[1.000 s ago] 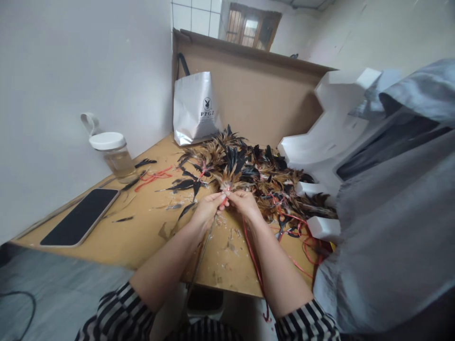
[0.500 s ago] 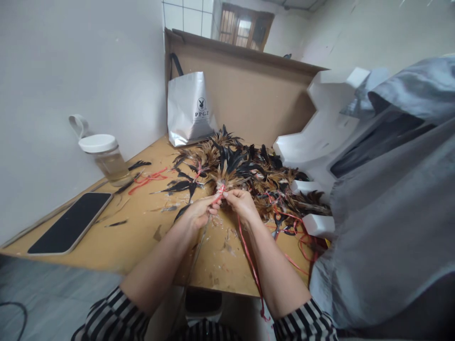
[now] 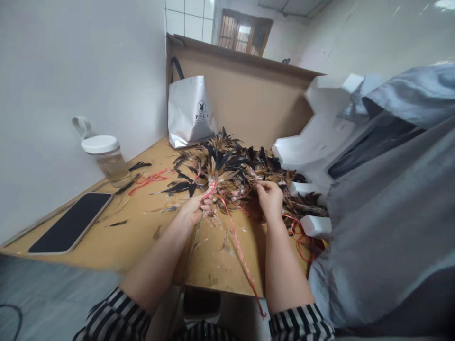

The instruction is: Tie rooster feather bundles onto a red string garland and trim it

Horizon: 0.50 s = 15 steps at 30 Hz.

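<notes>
My left hand point(image 3: 196, 207) is closed round the tied base of a feather bunch point(image 3: 217, 163), brown below with long black plumes fanning upward. Red string point(image 3: 213, 185) wraps that base, and a long loose tail point(image 3: 239, 246) runs down over the table's front edge. To the right, my right hand point(image 3: 270, 198) reaches into the feather pile point(image 3: 284, 182), thumb and forefinger pressed together. What sits between those fingertips, if anything, is too small to make out.
A phone point(image 3: 71, 222) and a lidded jar of liquid point(image 3: 110, 163) stand at left. Red string pieces point(image 3: 151, 179) lie near the jar. A silver bag point(image 3: 188, 111) is behind, against cardboard point(image 3: 256, 90). White foam point(image 3: 316, 226) and grey cloth point(image 3: 384, 227) border the right.
My right hand has left the string-wrapped base and moved right to the feather pile. My left hand, with the bunch, has shifted slightly left. The string tail now hangs free.
</notes>
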Motion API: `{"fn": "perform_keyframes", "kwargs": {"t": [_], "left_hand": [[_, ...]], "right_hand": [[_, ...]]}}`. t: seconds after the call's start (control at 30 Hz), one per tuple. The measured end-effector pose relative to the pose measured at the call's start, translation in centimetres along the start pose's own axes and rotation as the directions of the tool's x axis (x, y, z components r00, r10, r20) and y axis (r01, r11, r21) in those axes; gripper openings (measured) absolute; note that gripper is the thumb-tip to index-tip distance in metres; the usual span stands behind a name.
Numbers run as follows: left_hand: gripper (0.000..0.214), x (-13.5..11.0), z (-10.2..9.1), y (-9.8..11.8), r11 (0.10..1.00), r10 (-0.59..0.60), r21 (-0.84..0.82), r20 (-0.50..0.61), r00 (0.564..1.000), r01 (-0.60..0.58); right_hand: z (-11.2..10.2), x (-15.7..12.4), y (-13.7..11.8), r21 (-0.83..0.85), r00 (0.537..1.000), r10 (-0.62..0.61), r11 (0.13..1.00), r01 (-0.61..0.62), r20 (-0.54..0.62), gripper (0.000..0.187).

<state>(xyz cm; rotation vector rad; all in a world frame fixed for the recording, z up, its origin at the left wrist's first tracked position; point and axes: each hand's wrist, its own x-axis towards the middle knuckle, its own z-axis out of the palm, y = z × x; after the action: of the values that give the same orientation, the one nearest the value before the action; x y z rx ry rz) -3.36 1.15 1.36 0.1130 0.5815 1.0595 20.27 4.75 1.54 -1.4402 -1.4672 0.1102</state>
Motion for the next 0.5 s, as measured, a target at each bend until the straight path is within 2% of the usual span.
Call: {"fn": "perform_keyframes", "kwargs": {"t": [0.07, 0.2, 0.37, 0.5], "left_hand": [[0.011, 0.1, -0.1, 0.0, 1.0, -0.007, -0.018, 0.008, 1.0, 0.007], [0.011, 0.4, -0.4, -0.1, 0.999, -0.014, -0.037, 0.028, 1.0, 0.015], [0.01, 0.6, -0.6, 0.1, 0.997, -0.018, -0.069, 0.047, 0.999, 0.021], [0.012, 0.6, -0.7, 0.3, 0.996, -0.019, -0.082, 0.038, 0.999, 0.022]], "right_hand": [[-1.1, 1.2, 1.2, -0.156, 0.998, -0.005, 0.988, -0.004, -0.057, 0.025], [-1.8, 3.3, 1.8, -0.392, 0.994, 0.094, 0.918, -0.067, 0.05, 0.024], [-0.1, 5.1, 1.2, -0.592, 0.951, 0.238, 0.802, -0.078, 0.197, 0.028], [1.6, 5.3, 1.3, -0.678, 0.915, 0.335, 0.729, -0.1, 0.226, 0.037]]}}
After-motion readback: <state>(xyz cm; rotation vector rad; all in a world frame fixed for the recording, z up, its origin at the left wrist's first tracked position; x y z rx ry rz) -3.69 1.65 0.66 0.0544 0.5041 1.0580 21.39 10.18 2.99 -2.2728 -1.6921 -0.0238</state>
